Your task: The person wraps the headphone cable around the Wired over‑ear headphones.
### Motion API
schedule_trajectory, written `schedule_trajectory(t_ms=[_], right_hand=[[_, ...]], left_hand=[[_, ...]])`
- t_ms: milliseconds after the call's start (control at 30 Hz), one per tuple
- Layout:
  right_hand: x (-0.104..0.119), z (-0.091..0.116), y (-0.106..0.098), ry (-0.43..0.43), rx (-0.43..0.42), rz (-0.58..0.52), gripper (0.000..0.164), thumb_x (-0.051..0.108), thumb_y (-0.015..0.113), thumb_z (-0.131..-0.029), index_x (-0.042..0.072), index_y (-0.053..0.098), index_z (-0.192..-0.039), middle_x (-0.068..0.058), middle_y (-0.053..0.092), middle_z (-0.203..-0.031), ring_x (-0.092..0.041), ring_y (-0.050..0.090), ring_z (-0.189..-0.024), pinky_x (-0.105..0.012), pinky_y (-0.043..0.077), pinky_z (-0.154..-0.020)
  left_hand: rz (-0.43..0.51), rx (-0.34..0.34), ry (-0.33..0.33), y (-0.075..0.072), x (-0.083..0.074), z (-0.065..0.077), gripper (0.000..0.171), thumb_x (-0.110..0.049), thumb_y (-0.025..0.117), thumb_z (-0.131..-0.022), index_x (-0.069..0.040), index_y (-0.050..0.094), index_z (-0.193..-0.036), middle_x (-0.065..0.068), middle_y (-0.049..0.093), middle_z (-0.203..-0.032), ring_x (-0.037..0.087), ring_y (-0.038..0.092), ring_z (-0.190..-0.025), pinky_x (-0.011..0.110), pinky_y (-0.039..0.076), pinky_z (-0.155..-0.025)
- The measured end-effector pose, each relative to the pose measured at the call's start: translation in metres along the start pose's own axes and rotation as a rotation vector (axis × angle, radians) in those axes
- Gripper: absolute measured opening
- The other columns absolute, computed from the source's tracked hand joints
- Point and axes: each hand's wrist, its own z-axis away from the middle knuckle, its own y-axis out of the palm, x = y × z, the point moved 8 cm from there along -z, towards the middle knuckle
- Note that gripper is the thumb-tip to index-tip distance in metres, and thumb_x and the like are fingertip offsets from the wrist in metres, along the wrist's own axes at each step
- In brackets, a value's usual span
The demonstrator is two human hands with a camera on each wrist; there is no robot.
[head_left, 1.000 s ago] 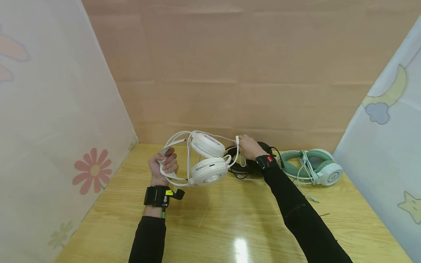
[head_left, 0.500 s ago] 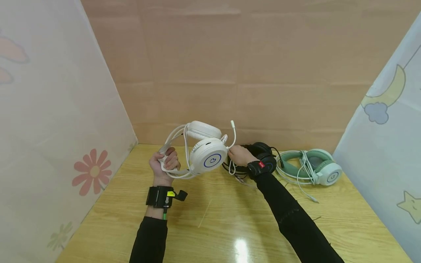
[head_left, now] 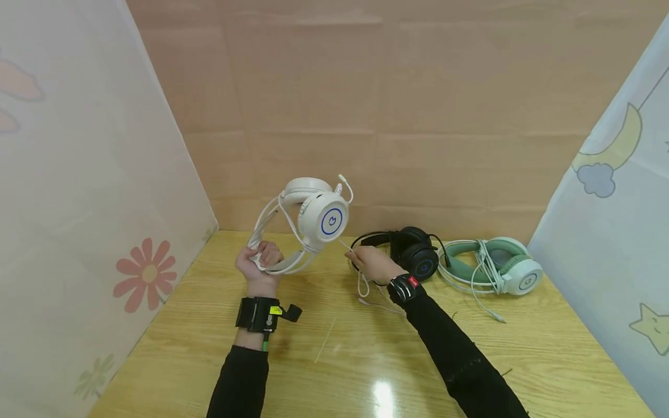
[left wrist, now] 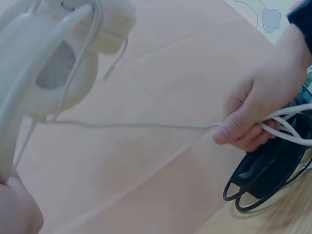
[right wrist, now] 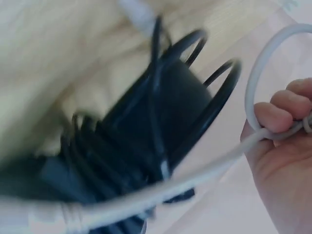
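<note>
White headphones with a microphone boom point(head_left: 325, 219) hang in the air above the table, one earcup's blue ring logo facing me. My left hand point(head_left: 260, 268) grips them by the headband. A white cable point(left wrist: 146, 125) runs from the headphones to my right hand point(head_left: 372, 264), which holds it in curled fingers. In the right wrist view the cable point(right wrist: 170, 187) loops out of that palm, its thick end blurred in front. Just behind the right hand lie black headphones point(head_left: 415, 252) with their black cord bundled.
Green and white headphones point(head_left: 493, 267) with a wound white cable lie at the right on the wooden table point(head_left: 292, 371). Brown paper point(head_left: 334, 116) covers the back wall. Patterned white panels point(head_left: 104, 174) stand on both sides.
The white headphones have been raised and turned, so the logo now faces me. My right hand has drawn left and toward me with the cable, uncovering more of the black headphones.
</note>
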Motion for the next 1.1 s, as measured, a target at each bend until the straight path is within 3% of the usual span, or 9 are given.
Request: schedule_trajectory(t_ms=[167, 400, 500, 633, 767, 867, 967, 1033, 1100], right_hand=[[0.002, 0.007, 0.017, 0.004, 0.011, -0.088, 0.037, 0.031, 0.040, -0.106, 0.010, 0.051, -0.077, 0.002, 0.039, -0.066, -0.012, 0.038, -0.057, -0.026, 0.034, -0.056], [-0.011, 0.022, 0.031, 0.047, 0.008, -0.156, 0.030, 0.025, 0.041, -0.106, 0.006, 0.064, -0.105, -0.008, 0.061, -0.085, -0.013, 0.038, -0.061, -0.029, 0.034, -0.061], [-0.014, 0.028, 0.031, 0.043, -0.028, -0.188, 0.030, 0.023, 0.040, -0.106, 0.006, 0.065, -0.107, -0.011, 0.058, -0.080, -0.019, 0.037, -0.057, -0.030, 0.032, -0.059], [-0.011, 0.034, 0.032, 0.015, -0.056, -0.202, 0.028, 0.019, 0.042, -0.105, 0.007, 0.066, -0.113, -0.015, 0.065, -0.089, -0.026, 0.055, -0.070, -0.031, 0.042, -0.065], [-0.005, 0.039, 0.037, 0.004, 0.003, -0.248, 0.032, 0.016, 0.042, -0.105, 0.010, 0.061, -0.130, -0.008, 0.059, -0.073, -0.017, 0.048, -0.055, -0.027, 0.040, -0.058], [0.001, 0.041, 0.037, 0.000, 0.055, -0.273, 0.036, 0.016, 0.042, -0.105, 0.012, 0.056, -0.138, -0.010, 0.050, -0.066, -0.012, 0.021, -0.044, -0.024, 0.027, -0.048], [0.008, 0.043, 0.033, -0.011, 0.064, -0.255, 0.036, 0.014, 0.043, -0.105, 0.014, 0.056, -0.139, -0.013, 0.069, -0.097, -0.011, 0.019, -0.044, -0.022, 0.024, -0.047], [0.013, 0.045, 0.029, -0.021, 0.054, -0.230, 0.036, 0.013, 0.045, -0.104, 0.014, 0.058, -0.137, -0.015, 0.067, -0.123, -0.014, 0.024, -0.047, -0.023, 0.027, -0.050], [0.019, 0.047, 0.026, -0.043, 0.043, -0.194, 0.035, 0.012, 0.048, -0.102, 0.016, 0.060, -0.135, -0.010, 0.065, -0.129, -0.017, 0.048, -0.054, -0.024, 0.035, -0.056]], left_hand=[[-0.047, -0.056, 0.081, -0.005, -0.007, 0.000, 0.006, -0.005, 0.035, -0.070, -0.007, 0.040, -0.068, -0.004, 0.024, -0.057, 0.008, 0.021, -0.043, 0.031, 0.037, -0.033], [-0.026, -0.100, 0.147, -0.003, -0.018, 0.004, 0.009, -0.008, 0.031, -0.072, -0.009, 0.037, -0.065, -0.005, 0.024, -0.056, 0.008, 0.020, -0.043, 0.031, 0.037, -0.031], [-0.032, -0.121, 0.164, -0.004, -0.020, 0.003, 0.011, -0.007, 0.033, -0.073, -0.008, 0.038, -0.063, -0.004, 0.025, -0.055, 0.008, 0.022, -0.042, 0.031, 0.036, -0.031], [-0.061, -0.152, 0.171, -0.007, -0.020, 0.003, 0.010, -0.006, 0.037, -0.070, -0.008, 0.037, -0.060, -0.004, 0.025, -0.054, 0.009, 0.024, -0.041, 0.030, 0.034, -0.031], [-0.072, -0.176, 0.184, -0.009, -0.020, 0.003, 0.011, -0.006, 0.038, -0.068, -0.010, 0.036, -0.058, -0.004, 0.026, -0.053, 0.010, 0.025, -0.040, 0.029, 0.034, -0.031], [-0.078, -0.192, 0.213, -0.009, -0.020, 0.003, 0.011, -0.006, 0.038, -0.069, -0.010, 0.035, -0.059, -0.005, 0.025, -0.052, 0.011, 0.026, -0.038, 0.029, 0.034, -0.031], [-0.095, -0.225, 0.257, -0.010, -0.019, 0.004, 0.011, -0.006, 0.036, -0.072, -0.011, 0.035, -0.062, -0.005, 0.024, -0.053, 0.011, 0.028, -0.036, 0.027, 0.032, -0.030], [-0.105, -0.251, 0.284, -0.011, -0.017, 0.006, 0.010, -0.006, 0.034, -0.074, -0.011, 0.034, -0.065, -0.005, 0.024, -0.054, 0.010, 0.028, -0.035, 0.025, 0.030, -0.030], [-0.142, -0.275, 0.318, -0.012, -0.017, 0.007, 0.009, -0.007, 0.031, -0.076, -0.013, 0.036, -0.072, -0.005, 0.024, -0.053, 0.010, 0.028, -0.035, 0.023, 0.028, -0.031]])
